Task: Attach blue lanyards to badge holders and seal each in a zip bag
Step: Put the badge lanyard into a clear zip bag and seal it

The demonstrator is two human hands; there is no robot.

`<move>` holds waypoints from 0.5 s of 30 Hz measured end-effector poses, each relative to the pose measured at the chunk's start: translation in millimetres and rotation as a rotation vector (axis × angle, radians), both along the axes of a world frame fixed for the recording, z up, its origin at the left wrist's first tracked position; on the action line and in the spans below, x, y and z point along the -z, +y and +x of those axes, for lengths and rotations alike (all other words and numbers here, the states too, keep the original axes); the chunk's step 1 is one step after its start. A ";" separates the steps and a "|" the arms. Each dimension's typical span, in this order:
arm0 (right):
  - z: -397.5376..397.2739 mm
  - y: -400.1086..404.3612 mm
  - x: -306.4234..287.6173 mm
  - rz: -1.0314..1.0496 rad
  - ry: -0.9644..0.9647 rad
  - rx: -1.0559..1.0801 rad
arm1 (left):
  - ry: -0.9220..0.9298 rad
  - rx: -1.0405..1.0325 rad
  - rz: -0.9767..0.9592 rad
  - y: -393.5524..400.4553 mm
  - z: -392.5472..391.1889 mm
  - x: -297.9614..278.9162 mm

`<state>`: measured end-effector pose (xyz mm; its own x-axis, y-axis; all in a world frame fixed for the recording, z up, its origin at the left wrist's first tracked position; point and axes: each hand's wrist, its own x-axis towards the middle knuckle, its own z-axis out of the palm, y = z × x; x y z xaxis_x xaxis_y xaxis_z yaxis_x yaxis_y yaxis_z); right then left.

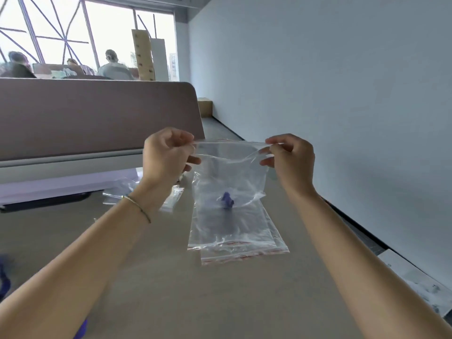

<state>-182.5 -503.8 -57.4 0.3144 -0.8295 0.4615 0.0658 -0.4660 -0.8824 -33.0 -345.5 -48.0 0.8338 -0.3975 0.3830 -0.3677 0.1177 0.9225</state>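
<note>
Head view: left hand (168, 152) and right hand (288, 157) each pinch a top corner of the zip bag (230, 172), held above the table (159, 277); thin, limp, slippery film, best gripped along its zip strip.

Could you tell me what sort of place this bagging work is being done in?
Probably a shared office or workroom. A padded desk divider backs the grey table, other people sit at desks by a large window, and both hands hold a zip bag up.
</note>
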 end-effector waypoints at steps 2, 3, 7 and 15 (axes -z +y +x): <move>-2.5 7.1 -14.8 -0.010 -0.044 -0.016 | -0.026 -0.008 -0.063 9.3 -4.9 -18.0; -4.6 10.7 -22.1 -0.020 -0.067 -0.021 | -0.038 -0.006 -0.089 14.5 -8.3 -26.5; -15.3 24.0 -46.2 -0.054 -0.150 -0.051 | -0.085 -0.007 -0.142 37.3 -24.7 -54.0; -18.6 48.1 -67.7 -0.064 -0.230 -0.119 | -0.131 0.006 -0.187 73.1 -30.6 -75.3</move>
<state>-201.1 -455.7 10.3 0.2884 -0.7600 0.5824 0.3192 -0.4971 -0.8068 -63.6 -272.4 27.3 0.7703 -0.3142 0.5549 -0.4814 0.2843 0.8291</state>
